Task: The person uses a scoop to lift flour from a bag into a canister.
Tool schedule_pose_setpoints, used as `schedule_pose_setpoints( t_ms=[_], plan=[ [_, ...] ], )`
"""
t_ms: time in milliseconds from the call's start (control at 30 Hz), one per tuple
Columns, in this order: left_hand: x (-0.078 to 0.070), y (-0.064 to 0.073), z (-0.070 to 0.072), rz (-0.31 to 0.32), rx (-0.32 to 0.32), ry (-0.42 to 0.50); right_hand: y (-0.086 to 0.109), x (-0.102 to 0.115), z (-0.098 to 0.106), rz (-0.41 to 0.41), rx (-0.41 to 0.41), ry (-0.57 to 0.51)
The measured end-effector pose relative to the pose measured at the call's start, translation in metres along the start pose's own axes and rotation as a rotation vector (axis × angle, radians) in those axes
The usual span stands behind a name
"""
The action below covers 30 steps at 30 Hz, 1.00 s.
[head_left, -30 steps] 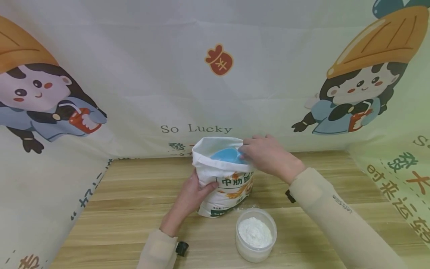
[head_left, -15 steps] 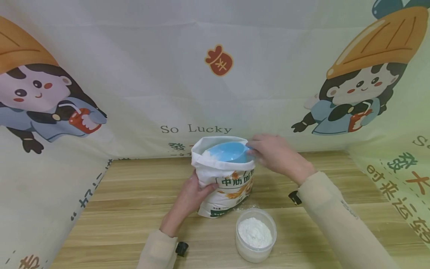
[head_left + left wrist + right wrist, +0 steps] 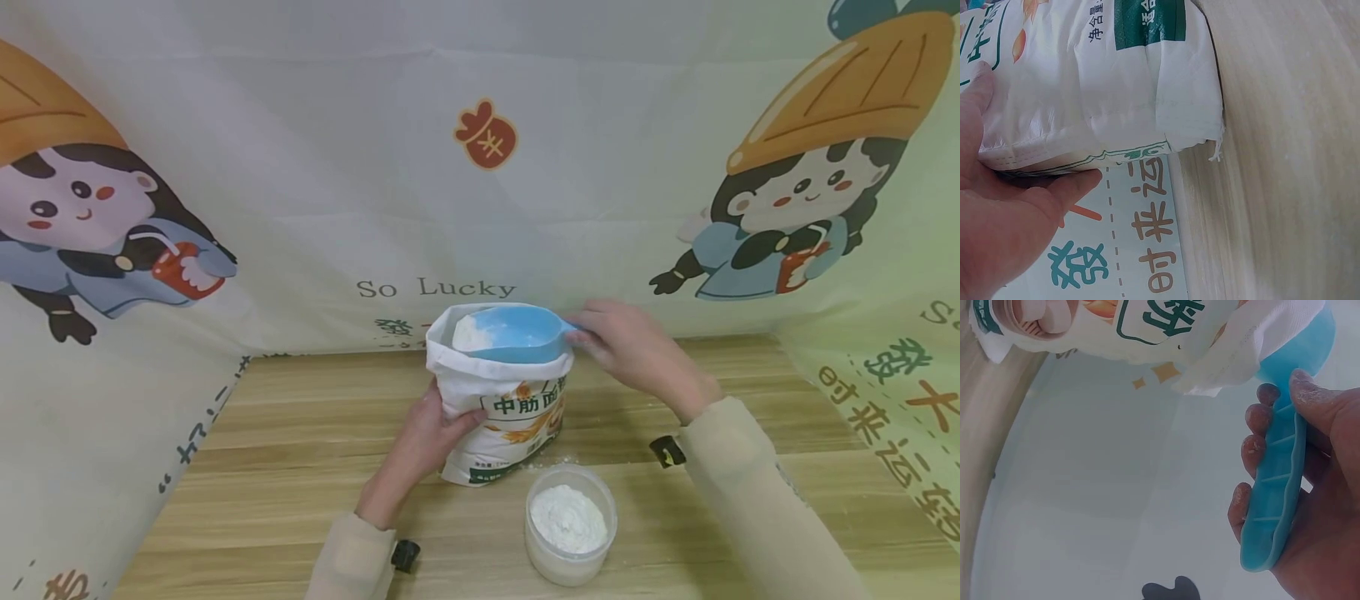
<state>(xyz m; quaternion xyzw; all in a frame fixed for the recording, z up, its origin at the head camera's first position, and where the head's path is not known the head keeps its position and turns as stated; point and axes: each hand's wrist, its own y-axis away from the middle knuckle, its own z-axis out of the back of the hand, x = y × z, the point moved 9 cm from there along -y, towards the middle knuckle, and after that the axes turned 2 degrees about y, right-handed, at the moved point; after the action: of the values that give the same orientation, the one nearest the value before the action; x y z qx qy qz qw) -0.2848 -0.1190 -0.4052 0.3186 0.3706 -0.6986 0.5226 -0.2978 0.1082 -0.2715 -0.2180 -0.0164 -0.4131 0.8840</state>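
Note:
A white flour bag stands upright on the table with its top folded outward. My left hand grips the bag's left side, thumb on the printed front; in the left wrist view the fingers reach behind it. In my right hand is a blue scoop, held by its ribbed handle with the fingers curled round it. White flour lies in the front of the scoop, which is at the bag's mouth. Flour dust coats the right fingertips.
A clear round tub holding a mound of flour stands in front of the bag. A little spilled flour dots the wooden table between them. Printed cloth walls in the back and both sides.
My right hand has moved right and drawn the scoop up from deeper in the bag, so its bowl and flour now show. The left hand and the tub have stayed put.

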Motion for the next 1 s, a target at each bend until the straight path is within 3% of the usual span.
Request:
schedule_pose_setpoints(
  t_ms=[400, 667, 1000],
  plan=[
    [0.001, 0.001, 0.000, 0.007, 0.005, 0.007, 0.011, -0.007, -0.002, -0.048, -0.043, -0.107],
    [0.001, 0.001, 0.001, 0.005, 0.001, 0.000, 0.015, -0.008, 0.003, -0.057, -0.083, -0.101],
    [0.001, 0.000, 0.001, -0.013, -0.003, 0.007, 0.022, -0.007, 0.023, -0.049, -0.125, -0.078]
  ],
)
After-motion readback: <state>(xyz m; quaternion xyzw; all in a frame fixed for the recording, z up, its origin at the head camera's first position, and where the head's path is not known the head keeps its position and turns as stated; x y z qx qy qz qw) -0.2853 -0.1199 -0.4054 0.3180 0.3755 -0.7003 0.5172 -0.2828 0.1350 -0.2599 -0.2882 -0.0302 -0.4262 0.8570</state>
